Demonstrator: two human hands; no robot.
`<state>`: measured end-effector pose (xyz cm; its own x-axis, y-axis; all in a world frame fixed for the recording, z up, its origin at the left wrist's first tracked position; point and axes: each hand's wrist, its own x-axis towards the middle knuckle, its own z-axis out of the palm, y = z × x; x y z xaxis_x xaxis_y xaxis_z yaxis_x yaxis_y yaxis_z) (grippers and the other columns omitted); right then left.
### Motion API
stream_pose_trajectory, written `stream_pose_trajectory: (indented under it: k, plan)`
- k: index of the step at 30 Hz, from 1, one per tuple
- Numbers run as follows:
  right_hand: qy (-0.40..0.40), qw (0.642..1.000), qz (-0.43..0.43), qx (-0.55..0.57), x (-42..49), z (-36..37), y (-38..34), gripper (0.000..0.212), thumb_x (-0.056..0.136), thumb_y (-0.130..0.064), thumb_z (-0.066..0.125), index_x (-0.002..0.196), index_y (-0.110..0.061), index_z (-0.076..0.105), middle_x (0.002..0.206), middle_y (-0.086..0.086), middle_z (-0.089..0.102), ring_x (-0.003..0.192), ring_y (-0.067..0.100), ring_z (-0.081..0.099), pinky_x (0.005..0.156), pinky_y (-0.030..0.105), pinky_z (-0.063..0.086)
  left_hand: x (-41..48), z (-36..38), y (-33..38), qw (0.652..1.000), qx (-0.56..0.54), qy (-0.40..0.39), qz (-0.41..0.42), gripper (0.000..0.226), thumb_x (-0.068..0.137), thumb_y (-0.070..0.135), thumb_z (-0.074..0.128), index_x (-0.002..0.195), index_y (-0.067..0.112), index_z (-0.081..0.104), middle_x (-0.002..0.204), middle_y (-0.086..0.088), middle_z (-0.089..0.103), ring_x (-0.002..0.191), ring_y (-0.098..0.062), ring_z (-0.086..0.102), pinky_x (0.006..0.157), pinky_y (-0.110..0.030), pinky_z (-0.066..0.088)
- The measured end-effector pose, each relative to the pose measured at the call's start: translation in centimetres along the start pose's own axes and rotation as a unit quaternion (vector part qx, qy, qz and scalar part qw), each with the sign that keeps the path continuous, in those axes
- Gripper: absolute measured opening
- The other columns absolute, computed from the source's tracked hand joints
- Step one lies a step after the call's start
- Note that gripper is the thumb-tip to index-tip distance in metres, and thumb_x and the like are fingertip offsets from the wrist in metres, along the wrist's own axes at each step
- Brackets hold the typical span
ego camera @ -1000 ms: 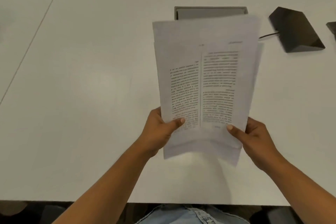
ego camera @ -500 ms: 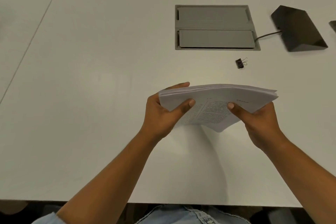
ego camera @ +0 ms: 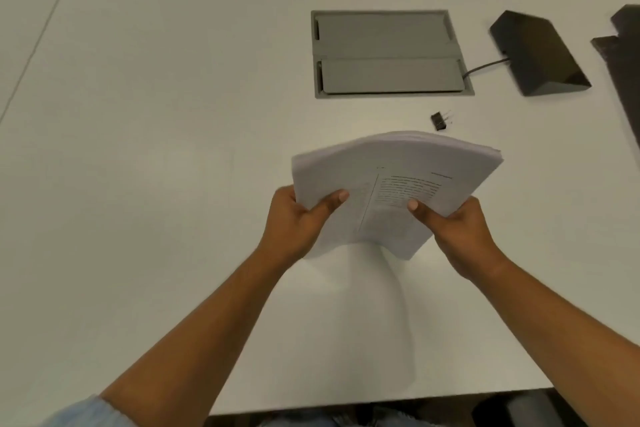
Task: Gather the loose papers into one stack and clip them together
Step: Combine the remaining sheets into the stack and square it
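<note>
**Both hands grip the paper stack**

The left hand [ego camera: 298, 218] and right hand [ego camera: 453, 229] clench the near corners of a thick stack of white printed papers [ego camera: 398, 184], held tilted above the white table [ego camera: 156, 184]. A small black binder clip [ego camera: 439, 121] lies loose just beyond, at one o'clock of the stack, near the grey recessed cable hatch [ego camera: 388, 52].
</note>
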<state>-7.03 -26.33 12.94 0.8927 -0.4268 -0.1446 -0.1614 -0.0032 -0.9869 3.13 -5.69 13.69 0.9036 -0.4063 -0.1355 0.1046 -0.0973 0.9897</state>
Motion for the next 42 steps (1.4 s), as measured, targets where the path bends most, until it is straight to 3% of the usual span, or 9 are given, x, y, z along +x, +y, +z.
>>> stream_pose_trajectory:
  k: [6, 12, 17, 20, 23, 26, 29, 36, 42]
  plan:
    - [0.039, 0.995, -0.094, 0.009, 0.7, 0.1, -3.5, 0.044, 0.083, -0.005, 0.069, 0.112, -0.038, 0.062, 0.106, -0.012, 0.073, 0.104, 0.015, 0.067, 0.079, 0.029, 0.058, 1.3, 0.5, 2.9, 0.996, -0.019, -0.032, 0.083, 0.052, 0.085, 0.011, 0.073, 0.083, 0.062, 0.068, 0.083, 0.033, 0.072, 0.084, 0.007, 0.070, 0.069, -0.017, 0.057]
    - [0.030, 0.996, -0.072, 0.052, 2.1, -1.5, -2.2, 0.039, 0.076, -0.014, 0.073, 0.108, -0.035, 0.070, 0.104, -0.005, 0.075, 0.103, 0.018, 0.069, 0.081, 0.032, 0.055, 2.6, 1.8, 3.1, 0.994, 0.010, 0.001, 0.109, 0.044, 0.074, 0.012, 0.082, 0.108, 0.035, 0.066, 0.099, 0.025, 0.071, 0.099, 0.004, 0.066, 0.079, -0.017, 0.058]
    - [-0.029, 0.997, -0.043, 0.064, 3.9, -3.0, -1.5, 0.045, 0.075, -0.012, 0.071, 0.118, -0.024, 0.066, 0.115, -0.006, 0.073, 0.107, 0.013, 0.067, 0.080, 0.024, 0.054, 2.9, 2.5, 3.4, 0.993, 0.030, 0.030, 0.108, 0.028, 0.076, 0.017, 0.079, 0.099, 0.031, 0.074, 0.096, 0.027, 0.074, 0.099, -0.001, 0.069, 0.075, -0.016, 0.056]
    - [-0.046, 0.997, -0.022, 0.051, 4.9, -3.3, -1.2, 0.056, 0.073, -0.019, 0.074, 0.124, -0.037, 0.061, 0.121, -0.010, 0.068, 0.110, 0.007, 0.064, 0.083, 0.025, 0.056, 3.0, 2.8, 3.2, 0.995, 0.036, 0.041, 0.080, 0.032, 0.077, 0.014, 0.079, 0.085, 0.044, 0.073, 0.084, 0.028, 0.074, 0.087, 0.002, 0.070, 0.068, -0.014, 0.054]
    - [-0.053, 0.998, -0.038, 0.023, 6.0, -3.0, -1.5, 0.038, 0.075, -0.021, 0.073, 0.105, -0.045, 0.071, 0.106, -0.009, 0.075, 0.103, 0.014, 0.069, 0.085, 0.036, 0.058, 3.4, 3.0, 2.9, 0.994, 0.024, 0.069, 0.076, 0.033, 0.078, 0.016, 0.077, 0.080, 0.049, 0.074, 0.082, 0.022, 0.076, 0.083, -0.001, 0.073, 0.071, -0.021, 0.058]
    - [-0.045, 0.996, -0.078, 0.011, 7.0, -2.5, -3.0, 0.038, 0.077, -0.023, 0.070, 0.097, -0.055, 0.069, 0.100, -0.017, 0.075, 0.101, 0.011, 0.069, 0.081, 0.029, 0.057, 4.3, 2.9, 3.3, 0.992, 0.008, 0.079, 0.100, 0.031, 0.076, 0.019, 0.075, 0.086, 0.048, 0.075, 0.085, 0.021, 0.076, 0.086, -0.005, 0.073, 0.073, -0.026, 0.061]
    - [-0.048, 0.994, -0.100, 0.012, 7.9, -2.6, -3.8, 0.043, 0.075, -0.023, 0.071, 0.097, -0.060, 0.066, 0.098, -0.023, 0.073, 0.100, 0.006, 0.068, 0.076, 0.025, 0.057, 5.6, 2.6, 3.4, 0.991, -0.001, 0.072, 0.111, 0.027, 0.073, 0.018, 0.077, 0.088, 0.040, 0.071, 0.082, 0.025, 0.075, 0.083, -0.001, 0.072, 0.068, -0.018, 0.058]
    - [-0.042, 0.998, -0.055, 0.015, 9.3, -1.1, -0.6, 0.049, 0.075, -0.019, 0.073, 0.103, -0.059, 0.064, 0.106, -0.017, 0.072, 0.106, 0.012, 0.066, 0.084, 0.035, 0.058, 8.1, 1.9, 0.5, 0.997, 0.024, 0.014, 0.078, 0.036, 0.077, 0.019, 0.078, 0.096, 0.049, 0.068, 0.094, 0.026, 0.074, 0.092, -0.002, 0.071, 0.075, -0.023, 0.059]
    - [-0.023, 0.999, -0.027, 0.022, 10.0, -0.5, 0.9, 0.049, 0.074, -0.019, 0.076, 0.103, -0.057, 0.063, 0.104, -0.020, 0.071, 0.105, 0.008, 0.065, 0.081, 0.030, 0.058, 9.5, 1.6, -0.3, 0.998, 0.015, -0.004, 0.059, 0.045, 0.078, 0.024, 0.076, 0.099, 0.062, 0.065, 0.098, 0.030, 0.072, 0.098, -0.002, 0.069, 0.076, -0.021, 0.057]
